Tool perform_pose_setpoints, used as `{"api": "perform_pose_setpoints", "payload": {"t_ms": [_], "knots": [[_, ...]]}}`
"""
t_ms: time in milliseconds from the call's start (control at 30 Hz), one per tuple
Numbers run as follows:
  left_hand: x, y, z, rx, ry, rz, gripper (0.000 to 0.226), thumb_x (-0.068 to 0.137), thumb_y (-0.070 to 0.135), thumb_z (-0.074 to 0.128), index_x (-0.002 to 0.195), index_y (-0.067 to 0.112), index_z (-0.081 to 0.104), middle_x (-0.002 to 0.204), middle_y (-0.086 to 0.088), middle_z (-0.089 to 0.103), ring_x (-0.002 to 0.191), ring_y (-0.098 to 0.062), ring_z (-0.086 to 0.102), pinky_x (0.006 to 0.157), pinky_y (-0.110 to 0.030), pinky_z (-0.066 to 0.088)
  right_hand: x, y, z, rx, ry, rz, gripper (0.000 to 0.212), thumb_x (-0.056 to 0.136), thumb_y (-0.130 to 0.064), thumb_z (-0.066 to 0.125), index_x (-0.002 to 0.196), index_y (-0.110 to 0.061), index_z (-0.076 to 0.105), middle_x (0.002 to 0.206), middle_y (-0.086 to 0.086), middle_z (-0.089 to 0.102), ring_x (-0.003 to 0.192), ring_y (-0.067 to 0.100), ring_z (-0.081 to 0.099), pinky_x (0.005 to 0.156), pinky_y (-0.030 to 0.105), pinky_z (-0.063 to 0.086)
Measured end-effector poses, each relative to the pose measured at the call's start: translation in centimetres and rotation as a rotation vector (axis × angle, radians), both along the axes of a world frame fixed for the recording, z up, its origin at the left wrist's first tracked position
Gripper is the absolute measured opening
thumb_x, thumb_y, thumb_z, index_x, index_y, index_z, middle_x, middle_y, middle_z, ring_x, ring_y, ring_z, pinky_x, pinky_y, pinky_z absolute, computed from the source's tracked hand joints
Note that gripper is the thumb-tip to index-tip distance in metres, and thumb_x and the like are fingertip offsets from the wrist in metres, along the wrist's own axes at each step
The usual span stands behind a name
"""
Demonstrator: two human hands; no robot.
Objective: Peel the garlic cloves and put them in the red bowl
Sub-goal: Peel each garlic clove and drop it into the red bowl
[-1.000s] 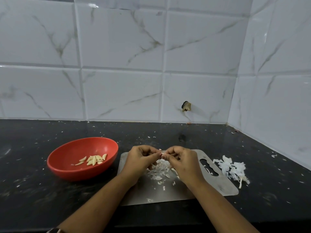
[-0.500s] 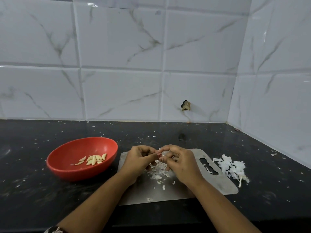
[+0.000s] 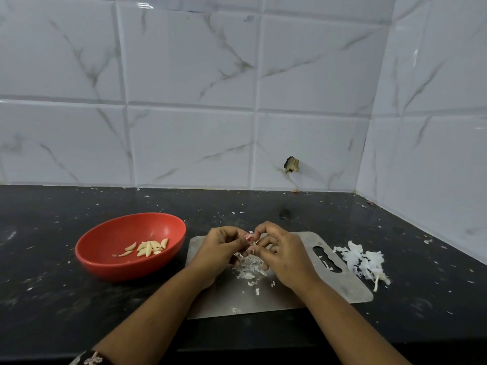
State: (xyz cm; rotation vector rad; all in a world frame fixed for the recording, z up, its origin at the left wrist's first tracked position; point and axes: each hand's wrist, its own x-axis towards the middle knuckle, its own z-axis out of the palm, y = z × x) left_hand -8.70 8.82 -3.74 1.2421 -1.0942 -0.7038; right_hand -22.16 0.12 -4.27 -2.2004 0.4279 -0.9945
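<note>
Left hand (image 3: 224, 250) and right hand (image 3: 286, 255) meet over steel board (image 3: 342, 288). Fingers of both curled, tips pinching garlic clove (image 3: 252, 239), mostly hidden. Held over board, likely so skins (image 3: 249, 268) drop there. Red bowl (image 3: 110, 270) just left, peeled cloves (image 3: 149, 248) inside: short reach.

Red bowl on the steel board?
No, the red bowl sits on the black counter, left of the steel board.

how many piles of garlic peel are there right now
2. One peel pile lies on the steel board under the left hand and right hand; the other pile sits on the black counter right of the board. Hands may hide more.
</note>
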Motion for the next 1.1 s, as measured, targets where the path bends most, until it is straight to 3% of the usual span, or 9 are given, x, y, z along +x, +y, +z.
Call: {"api": "perform_pose_setpoints", "payload": {"t_ms": [300, 467, 633, 767, 900, 1100], "knots": [[0.12, -0.08, -0.11, 0.029, 0.015, -0.045, 0.02, 0.094, 0.012, 0.056, 0.075, 0.005, 0.062, 0.061, -0.002, 0.06, 0.052, -0.006, 0.052, 0.045, -0.017, 0.04, 0.09, -0.38, -0.37, -0.051, 0.004, -0.027, 0.015, 0.086, -0.015, 0.071, 0.08, -0.024, 0.061, 0.073, -0.005, 0.068, 0.046, 0.012, 0.061, 0.051, 0.031, 0.053], [0.21, -0.18, -0.2, 0.051, 0.013, -0.032, 0.022, 0.095, 0.012, 0.056, 0.074, 0.005, 0.06, 0.059, -0.002, 0.059, 0.051, -0.007, 0.053, 0.044, -0.018, 0.041, 0.22, -0.44, -0.5, -0.11, 0.027, -0.013, 0.015, 0.086, -0.011, 0.07, 0.077, -0.02, 0.062, 0.072, -0.005, 0.065, 0.049, 0.009, 0.061, 0.052, 0.021, 0.048], [0.27, -0.15, -0.08, 0.039, 0.045, -0.016, 0.023, 0.093, 0.014, 0.057, 0.072, 0.009, 0.063, 0.061, -0.003, 0.059, 0.053, -0.007, 0.052, 0.045, -0.019, 0.036, 0.39, -0.43, -0.43, -0.119, -0.01, 0.006, 0.014, 0.086, -0.014, 0.072, 0.076, -0.018, 0.063, 0.072, -0.007, 0.064, 0.057, 0.008, 0.061, 0.055, 0.024, 0.052], [0.4, -0.06, -0.04, 0.016, 0.092, 0.003, 0.014, 0.092, 0.01, 0.059, 0.082, 0.005, 0.068, 0.062, -0.003, 0.06, 0.052, -0.007, 0.05, 0.04, -0.019, 0.031, 0.47, -0.51, -0.37, -0.105, -0.062, -0.036, 0.016, 0.084, -0.012, 0.073, 0.075, -0.016, 0.061, 0.07, -0.006, 0.061, 0.053, 0.009, 0.056, 0.053, 0.018, 0.044], [0.25, -0.07, 0.1, -0.008, 0.093, 0.073, 0.011, 0.09, 0.004, 0.061, 0.091, -0.003, 0.069, 0.065, -0.002, 0.066, 0.049, -0.005, 0.051, 0.039, -0.017, 0.037, 0.29, -0.5, -0.15, 0.008, -0.13, -0.074, 0.016, 0.086, -0.011, 0.071, 0.078, -0.018, 0.059, 0.072, -0.001, 0.063, 0.052, 0.011, 0.06, 0.051, 0.017, 0.046], [0.36, -0.17, -0.05, -0.026, 0.027, 0.135, 0.011, 0.088, 0.009, 0.065, 0.078, 0.005, 0.07, 0.069, -0.004, 0.069, 0.048, -0.007, 0.051, 0.041, -0.019, 0.038, 0.47, -0.48, -0.39, -0.028, -0.09, -0.077, 0.011, 0.086, -0.008, 0.07, 0.089, -0.018, 0.073, 0.079, -0.009, 0.07, 0.059, 0.003, 0.064, 0.055, 0.013, 0.047]]}}
